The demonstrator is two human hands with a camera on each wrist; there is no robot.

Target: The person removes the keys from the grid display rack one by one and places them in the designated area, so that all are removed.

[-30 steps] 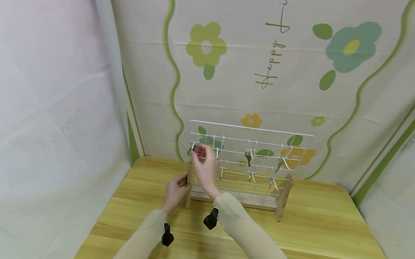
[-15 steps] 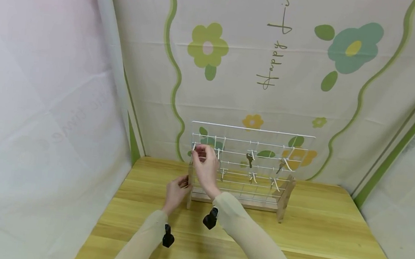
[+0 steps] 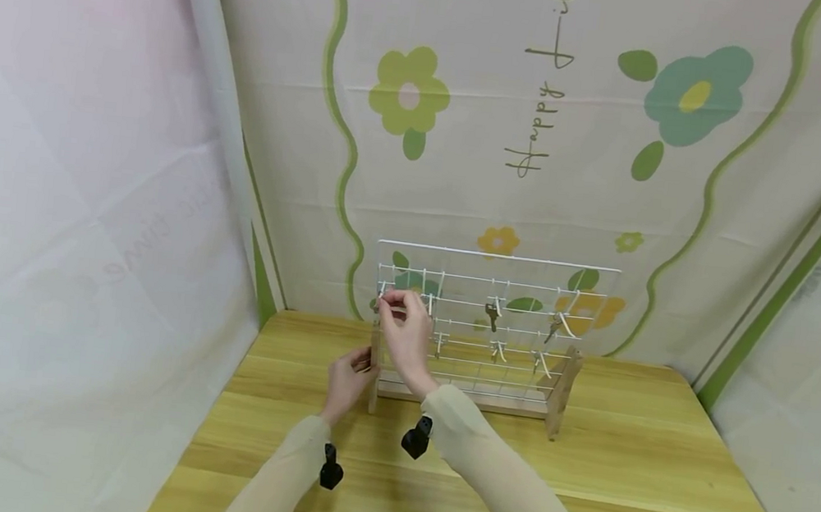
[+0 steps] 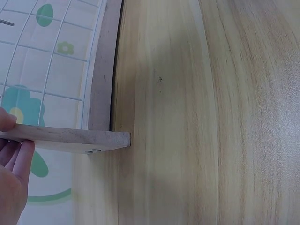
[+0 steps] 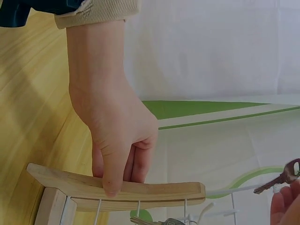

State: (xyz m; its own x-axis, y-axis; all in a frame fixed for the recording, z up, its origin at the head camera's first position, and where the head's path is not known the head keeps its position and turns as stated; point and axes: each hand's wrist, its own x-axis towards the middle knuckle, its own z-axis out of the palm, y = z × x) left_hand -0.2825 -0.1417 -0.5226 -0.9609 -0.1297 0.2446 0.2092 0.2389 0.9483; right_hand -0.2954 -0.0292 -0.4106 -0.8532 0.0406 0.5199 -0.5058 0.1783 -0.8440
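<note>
My left hand (image 3: 350, 382) grips the wooden side post (image 4: 65, 137) of a white wire rack (image 3: 500, 255), thumb on one face and fingers on the other. At the rack's upper left hook, my right hand (image 3: 406, 334) pinches a key (image 5: 281, 179) between thumb and fingers. The right wrist view shows this key's blade pointing left, while its head is partly cut off by the frame edge. Whether the key sits on the hook cannot be told. Other keys hang on the rack, among them a dark key (image 3: 491, 316) and one at the upper right (image 3: 553, 327).
The rack stands on a wood-grain table (image 3: 627, 475) close to the flowered back cloth (image 3: 463, 170). White hooks, such as the lower right hook (image 3: 543, 363), jut forward from the wires. A pale cloth (image 3: 88, 217) hangs along the left side.
My right fingertips shift slightly at the upper left hook, and the key shows less beyond them than a second ago. The left hand keeps its grip on the post.
</note>
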